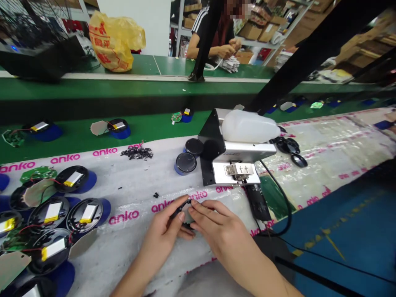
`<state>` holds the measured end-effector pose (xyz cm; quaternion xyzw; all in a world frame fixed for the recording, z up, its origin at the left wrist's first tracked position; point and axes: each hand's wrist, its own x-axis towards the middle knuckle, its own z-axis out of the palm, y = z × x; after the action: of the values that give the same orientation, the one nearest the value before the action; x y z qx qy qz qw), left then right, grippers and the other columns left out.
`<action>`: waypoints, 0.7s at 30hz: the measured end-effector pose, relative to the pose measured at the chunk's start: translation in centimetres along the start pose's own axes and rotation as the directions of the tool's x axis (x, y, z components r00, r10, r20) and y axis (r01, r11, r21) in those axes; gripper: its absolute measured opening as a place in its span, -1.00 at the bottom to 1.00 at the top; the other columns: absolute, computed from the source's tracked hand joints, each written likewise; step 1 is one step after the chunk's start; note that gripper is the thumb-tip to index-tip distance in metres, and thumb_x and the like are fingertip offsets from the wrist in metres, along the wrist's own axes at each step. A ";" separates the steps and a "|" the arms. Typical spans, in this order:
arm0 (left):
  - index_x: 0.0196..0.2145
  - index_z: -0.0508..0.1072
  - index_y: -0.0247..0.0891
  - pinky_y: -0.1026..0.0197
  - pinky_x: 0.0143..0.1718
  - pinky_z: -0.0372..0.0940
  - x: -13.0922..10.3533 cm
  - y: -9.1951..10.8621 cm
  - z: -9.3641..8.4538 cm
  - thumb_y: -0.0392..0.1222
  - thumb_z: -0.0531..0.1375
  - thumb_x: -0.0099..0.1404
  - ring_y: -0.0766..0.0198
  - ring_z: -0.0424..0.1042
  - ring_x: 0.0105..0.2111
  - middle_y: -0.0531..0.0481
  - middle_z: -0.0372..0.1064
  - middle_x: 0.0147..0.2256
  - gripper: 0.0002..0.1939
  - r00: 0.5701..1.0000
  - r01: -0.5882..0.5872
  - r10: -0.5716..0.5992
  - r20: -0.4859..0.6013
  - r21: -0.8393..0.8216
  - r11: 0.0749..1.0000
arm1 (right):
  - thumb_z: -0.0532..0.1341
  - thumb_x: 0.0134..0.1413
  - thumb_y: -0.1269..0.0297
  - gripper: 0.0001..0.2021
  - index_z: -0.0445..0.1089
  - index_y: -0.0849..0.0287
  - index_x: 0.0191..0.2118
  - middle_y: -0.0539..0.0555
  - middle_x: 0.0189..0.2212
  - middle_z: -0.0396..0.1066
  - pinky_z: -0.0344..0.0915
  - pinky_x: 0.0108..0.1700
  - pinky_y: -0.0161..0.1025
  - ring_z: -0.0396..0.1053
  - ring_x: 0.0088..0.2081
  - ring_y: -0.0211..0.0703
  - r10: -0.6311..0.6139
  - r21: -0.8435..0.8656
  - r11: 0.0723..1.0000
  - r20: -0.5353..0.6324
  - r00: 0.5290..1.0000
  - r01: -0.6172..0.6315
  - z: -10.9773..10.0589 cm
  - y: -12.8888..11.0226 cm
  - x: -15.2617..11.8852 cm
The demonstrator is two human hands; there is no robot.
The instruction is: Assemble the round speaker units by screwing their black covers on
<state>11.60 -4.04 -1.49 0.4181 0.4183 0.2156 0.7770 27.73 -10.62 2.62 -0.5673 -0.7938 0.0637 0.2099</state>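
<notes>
Close in front of me, both hands grip a small black round part with a grey flat face (187, 215). My left hand (167, 227) is closed around its left side, thumb on the face. My right hand (218, 225) presses its fingertips on the part's upper right. The fingers hide much of it, so its exact kind does not show. Just beyond lie small black pieces (156, 195), with a larger pile of black bits (137, 152) farther back. Two dark round housings, one with a blue side (185, 163), stand beside a metal machine (236, 159).
Blue-black housings with batteries (88, 213) crowd the left. More units (119, 128) sit on the green conveyor belt (148, 128). A white bottle (249, 126) lies atop the machine, whose black cable (291, 206) loops right. Black rings (291, 146) lie behind it. Another person (227, 49) works across.
</notes>
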 end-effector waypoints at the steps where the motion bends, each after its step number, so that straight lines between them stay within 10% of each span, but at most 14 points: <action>1: 0.22 0.40 -0.35 0.05 -0.33 0.58 0.0 0.0 0.0 0.11 0.31 0.22 0.08 0.64 -0.43 -0.22 0.61 -0.07 -0.28 1.000 -0.003 0.003 0.010 0.004 1.000 | 0.08 0.38 0.46 -0.70 0.47 0.32 0.09 0.22 -0.01 0.57 0.57 0.00 -0.05 0.52 -0.03 -0.01 -0.009 0.004 1.000 -0.008 1.000 0.009 -0.1 0.1 0.1; 13: 0.17 0.44 -0.19 0.14 -0.33 0.58 -0.2 0.5 0.2 0.02 0.27 0.31 0.16 0.62 -0.37 -0.09 0.58 -0.08 -0.48 0.999 -0.028 0.025 0.028 0.111 0.993 | 0.21 0.31 0.36 -0.83 0.54 0.16 -0.09 0.17 -0.01 0.49 0.51 -0.05 0.01 0.34 -0.01 0.09 0.176 0.143 0.975 -0.015 0.984 -0.172 -0.4 0.7 0.3; 21: -0.07 0.48 -0.16 0.32 -0.70 0.36 0.3 0.9 1.5 0.10 0.41 0.11 0.35 0.46 -0.65 -0.06 0.56 -0.10 -0.51 0.993 0.027 -0.015 -0.118 0.097 0.995 | 0.31 0.23 0.18 -0.69 0.45 0.08 0.07 0.03 -0.13 0.55 0.37 0.08 -0.07 0.36 -0.04 -0.03 0.283 0.296 0.916 0.008 0.959 -0.272 0.4 1.1 -0.4</action>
<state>13.07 -4.04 -0.39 0.4380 0.4775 0.2106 0.7320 28.66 -10.54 1.78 -0.6376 -0.6832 0.2000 0.2944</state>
